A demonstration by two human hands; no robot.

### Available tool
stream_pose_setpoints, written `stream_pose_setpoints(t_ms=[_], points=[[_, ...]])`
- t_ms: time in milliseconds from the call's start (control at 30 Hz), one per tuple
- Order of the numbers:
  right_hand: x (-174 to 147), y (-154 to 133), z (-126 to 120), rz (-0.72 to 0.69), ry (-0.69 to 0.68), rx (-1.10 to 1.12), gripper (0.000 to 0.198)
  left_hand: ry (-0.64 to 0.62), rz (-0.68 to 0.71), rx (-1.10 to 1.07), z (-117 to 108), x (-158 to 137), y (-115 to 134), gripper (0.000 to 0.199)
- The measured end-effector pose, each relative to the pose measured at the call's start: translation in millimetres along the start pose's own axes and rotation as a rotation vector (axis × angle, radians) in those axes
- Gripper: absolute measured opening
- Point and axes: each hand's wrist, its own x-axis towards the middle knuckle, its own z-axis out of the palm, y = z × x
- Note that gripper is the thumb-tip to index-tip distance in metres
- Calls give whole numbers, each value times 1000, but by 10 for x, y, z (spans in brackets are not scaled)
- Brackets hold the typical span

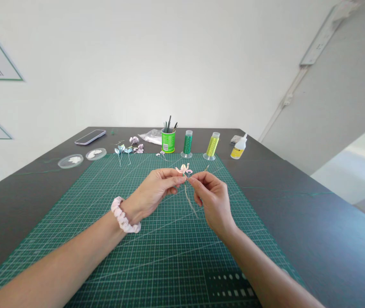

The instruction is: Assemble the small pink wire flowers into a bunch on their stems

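Above the green cutting mat (156, 256), my left hand (156, 188) pinches a small artificial flower (183, 168) with cream and pale pink petals by its base. A small purple petal (189, 172) sits at the flower's right side. My right hand (212, 194) has its thumb and finger pressed together just right of the flower's base, almost touching my left fingertips. What lies in that right pinch is too small to make out. Thin pale strands (188, 200) hang below the flower between both hands. A thin tip (206, 168) shows behind my right fingers.
Behind the hands stand a green can of tools (168, 141), a dark green thread spool (188, 143), a yellow-green spool (213, 145) and a glue bottle (238, 147). Blue flowers (123, 149), purple flowers (139, 148), clear dishes (70, 161) and a phone (90, 137) lie left.
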Motion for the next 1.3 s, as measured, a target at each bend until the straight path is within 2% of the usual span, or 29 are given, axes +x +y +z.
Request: stream_pose_setpoints(t_ms=[233,733,1300], points=[[5,-13,0,38,-22,34,20,-2,-21,-53,-9,6,-7,20],[2,57,-12,109,-91,161,21,-128,-39,-143,-52,34,-61,16],[8,3,-7,147,-127,249,18,-162,-65,-252,-40,33,-42,18]])
